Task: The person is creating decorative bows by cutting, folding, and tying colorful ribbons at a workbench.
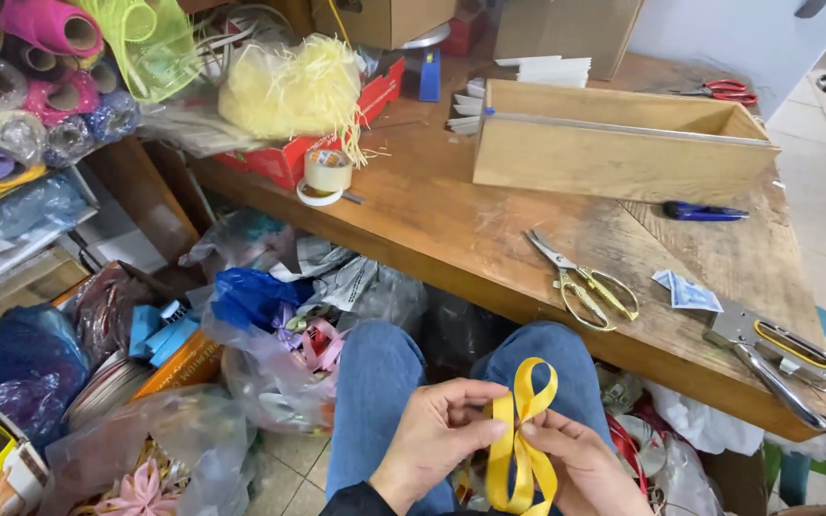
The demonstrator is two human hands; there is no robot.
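Below the desk edge, over blue-jeaned knees: yellow ribbon loop upright, pinched between left hand fingers and right hand fingers at its crossing.

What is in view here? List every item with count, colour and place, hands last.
ribbon: one, yellow, looped between both hands
scissors: one, gold-handled, table front
red scissors: one, table far edge
wooden box: one, tan, table middle
tape roll: one, clear, table left
stapler: one, silver, table right
pen: one, blue, beside box
shredded raffia: one bag, pale yellow, red tray
left hand: pinching ribbon
right hand: pinching ribbon
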